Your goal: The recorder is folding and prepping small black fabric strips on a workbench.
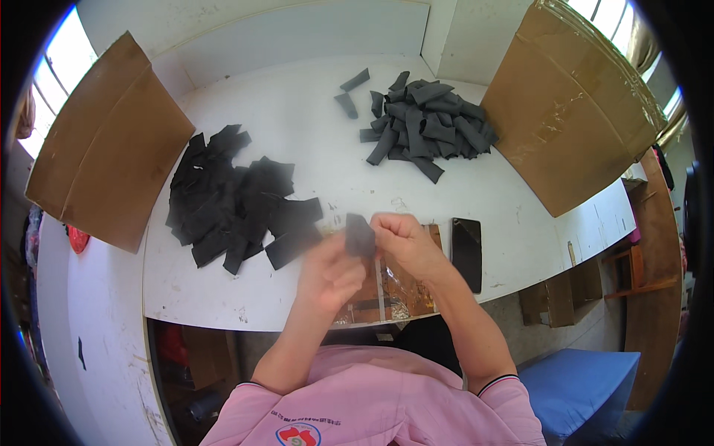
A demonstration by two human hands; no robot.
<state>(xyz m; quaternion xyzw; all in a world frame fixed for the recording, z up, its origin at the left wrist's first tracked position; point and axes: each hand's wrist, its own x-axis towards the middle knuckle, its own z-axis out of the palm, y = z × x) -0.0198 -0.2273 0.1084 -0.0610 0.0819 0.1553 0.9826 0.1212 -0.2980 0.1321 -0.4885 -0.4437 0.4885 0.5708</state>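
A small black fabric piece is held up between my two hands, over the near part of the white table. My right hand pinches its right edge with closed fingers. On the other side my left hand, slightly blurred, has its curled fingers against the piece's lower left. Flat black fabric pieces lie in a loose heap to the left, the closest of them beside my left hand. Farther off, at the back right, is a pile of dark grey rolled or tube-shaped fabric pieces.
Large cardboard boxes stand at the left and right of the table. A dark phone lies right of my hands. Beneath them is a brown taped cardboard sheet. A blue-covered seat stands at the lower right.
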